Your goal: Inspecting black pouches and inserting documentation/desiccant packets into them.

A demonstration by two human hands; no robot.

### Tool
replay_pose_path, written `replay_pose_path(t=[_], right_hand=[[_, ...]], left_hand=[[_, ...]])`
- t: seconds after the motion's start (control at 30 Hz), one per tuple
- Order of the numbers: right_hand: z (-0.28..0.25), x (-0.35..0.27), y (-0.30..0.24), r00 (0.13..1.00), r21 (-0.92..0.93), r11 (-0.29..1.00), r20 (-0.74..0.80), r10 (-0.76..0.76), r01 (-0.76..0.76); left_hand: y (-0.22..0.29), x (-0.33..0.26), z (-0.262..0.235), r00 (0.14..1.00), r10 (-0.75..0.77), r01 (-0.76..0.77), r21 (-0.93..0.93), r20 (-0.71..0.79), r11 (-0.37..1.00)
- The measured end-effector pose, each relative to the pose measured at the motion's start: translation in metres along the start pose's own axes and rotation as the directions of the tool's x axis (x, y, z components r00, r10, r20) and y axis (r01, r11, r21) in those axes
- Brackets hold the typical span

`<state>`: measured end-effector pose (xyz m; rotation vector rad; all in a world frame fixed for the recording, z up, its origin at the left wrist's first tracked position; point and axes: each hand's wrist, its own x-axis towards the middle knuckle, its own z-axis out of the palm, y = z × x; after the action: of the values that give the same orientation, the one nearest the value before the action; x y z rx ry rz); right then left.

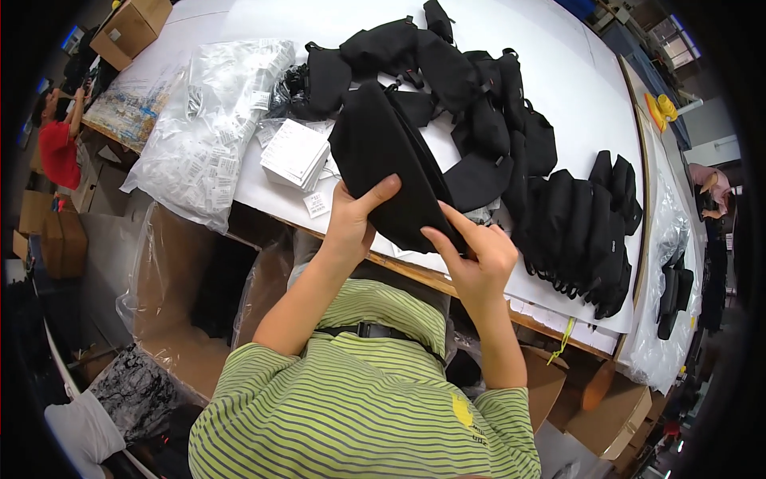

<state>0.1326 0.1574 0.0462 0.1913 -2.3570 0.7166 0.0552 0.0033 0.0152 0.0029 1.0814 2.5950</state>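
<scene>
1. Two bare hands meet on one black fabric pouch (388,164) in the head view, at the near edge of a white-topped table (558,72). The pouch is matte, soft cloth, rounded like a half-moon, and it tilts up off the tabletop toward the person.
2. The left hand (351,219) is clamped on the pouch's lower left edge, thumb laid across the front face and the other fingers hidden behind the cloth.
3. The right hand (477,254) pinches the pouch's lower right corner, thumb and forefinger stretched along the seam, the remaining fingers curled under.
4. Beyond the held pouch lies a loose heap of black pouches (447,72) with straps and small buckles tangled among them.
5. To the right, a neat row of black pouches (578,231) stands packed on edge, one touching the next, reaching close to the table's near edge.
6. Left of the held pouch sits a stack of white paper tags (295,152), flat and rectangular, with a single tag (317,203) lying loose just by the left hand.
7. Farther left, a crinkled clear plastic bag (211,120) full of small white tags hangs over the table's edge.
8. Below, the person's own green-and-black striped shirt (359,391) fills the lower frame.
</scene>
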Motion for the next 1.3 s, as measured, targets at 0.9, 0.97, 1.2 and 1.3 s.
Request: replay_pose_path(t=[0.9, 0.97, 1.2, 1.3], right_hand=[[-0.027, 0.021, 0.007, 0.998, -0.057, 0.997, -0.007, 0.057, -0.058], [-0.034, 0.026, 0.009, 0.993, -0.037, 0.996, -0.092, 0.074, -0.077], [-0.017, 0.003, -0.016, 0.991, 0.186, 0.983, 0.126, -0.037, 0.014], [-0.013, -0.009, -0.028, 0.975, 0.298, 0.954, 0.218, -0.028, -0.039]], left_hand=[[0.014, -0.017, 0.010, 0.923, -0.368, 0.334, 0.243, 0.111, 0.911], [0.014, -0.017, 0.010, 0.890, -0.421, 0.338, 0.366, 0.174, 0.867], [0.009, -0.005, 0.000, 0.942, -0.334, 0.333, 0.147, -0.013, 0.931], [0.012, 0.009, -0.010, 0.956, -0.291, 0.293, 0.052, -0.041, 0.955]])
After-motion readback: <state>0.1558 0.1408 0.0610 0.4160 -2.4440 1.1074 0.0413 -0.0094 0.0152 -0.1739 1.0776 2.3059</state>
